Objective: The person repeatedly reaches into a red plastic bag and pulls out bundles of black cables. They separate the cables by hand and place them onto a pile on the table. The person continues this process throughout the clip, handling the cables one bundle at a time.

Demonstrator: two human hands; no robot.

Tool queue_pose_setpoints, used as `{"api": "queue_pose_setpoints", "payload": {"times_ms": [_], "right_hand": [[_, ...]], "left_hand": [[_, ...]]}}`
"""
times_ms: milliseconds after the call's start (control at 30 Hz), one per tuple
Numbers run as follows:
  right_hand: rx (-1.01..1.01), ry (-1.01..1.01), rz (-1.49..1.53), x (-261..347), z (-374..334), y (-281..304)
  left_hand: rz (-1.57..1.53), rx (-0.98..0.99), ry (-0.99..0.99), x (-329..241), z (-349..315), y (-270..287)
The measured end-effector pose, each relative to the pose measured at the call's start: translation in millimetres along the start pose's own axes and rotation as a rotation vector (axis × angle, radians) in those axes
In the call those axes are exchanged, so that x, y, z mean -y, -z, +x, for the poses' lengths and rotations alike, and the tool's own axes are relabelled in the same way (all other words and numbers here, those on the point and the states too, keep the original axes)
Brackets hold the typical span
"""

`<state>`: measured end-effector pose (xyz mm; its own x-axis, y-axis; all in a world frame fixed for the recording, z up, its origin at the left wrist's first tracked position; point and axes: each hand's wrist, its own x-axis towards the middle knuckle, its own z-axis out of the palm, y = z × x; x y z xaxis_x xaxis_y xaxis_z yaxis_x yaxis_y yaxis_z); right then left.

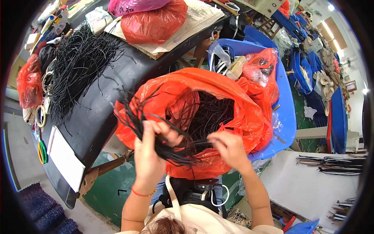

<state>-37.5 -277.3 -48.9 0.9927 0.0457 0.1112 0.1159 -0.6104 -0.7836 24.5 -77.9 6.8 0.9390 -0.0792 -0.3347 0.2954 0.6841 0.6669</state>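
Observation:
My left hand (pixel 149 154) is closed around a loose bundle of thin black cords (pixel 177 155), whose free ends fan out to the left above the hand. At the bundle's right end, my right hand (pixel 230 148) is pinched on the cords. Both hands are over the near side of a large open red plastic bag (pixel 210 80). More black cords (pixel 213 117) lie inside the bag, partly hidden by its folds. The bag rests against a blue plastic bin (pixel 286 117).
To the left, a black-covered table (pixel 117 84) holds a big pile of black cords (pixel 80 66), a white notepad (pixel 65 158) and green-and-orange-handled scissors (pixel 41 151). A filled red bag (pixel 154 23) sits at the back. On the right, a pale tabletop (pixel 307 181) carries dark strips (pixel 331 163).

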Motion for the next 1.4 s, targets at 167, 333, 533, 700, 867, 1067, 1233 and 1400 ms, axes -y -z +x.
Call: {"api": "queue_pose_setpoints", "payload": {"times_ms": [167,333,533,700,867,1067,1233,1400], "right_hand": [[-0.054,0.198,-0.759,-48.4,31.1,-8.8],[-0.011,0.322,-0.873,-73.5,35.5,-1.8],[0.051,0.333,-0.853,-75.5,16.3,3.8],[-0.249,0.261,-0.651,-44.3,23.7,25.4],[-0.572,0.151,-0.493,25.0,23.3,25.9],[-0.516,0.276,-0.668,42.0,15.2,6.7],[-0.383,0.37,-0.499,54.0,-3.6,-29.1],[-0.329,0.398,-0.446,57.0,-4.6,-32.8]], "left_hand": [[0.024,-0.006,0.12,-13.9,7.7,18.1],[0.01,0.023,0.206,-13.7,8.2,22.6],[-0.016,0.061,0.242,-9.2,6.5,22.7],[0.029,0.058,0.252,-7.6,0.8,17.5],[0.226,0.189,0.329,10.3,-8.5,4.7],[0.228,0.257,0.435,21.8,-14.7,-1.9],[0.342,0.277,0.43,29.4,-16.0,0.1],[0.371,0.188,0.211,26.7,-16.4,7.8]]}}
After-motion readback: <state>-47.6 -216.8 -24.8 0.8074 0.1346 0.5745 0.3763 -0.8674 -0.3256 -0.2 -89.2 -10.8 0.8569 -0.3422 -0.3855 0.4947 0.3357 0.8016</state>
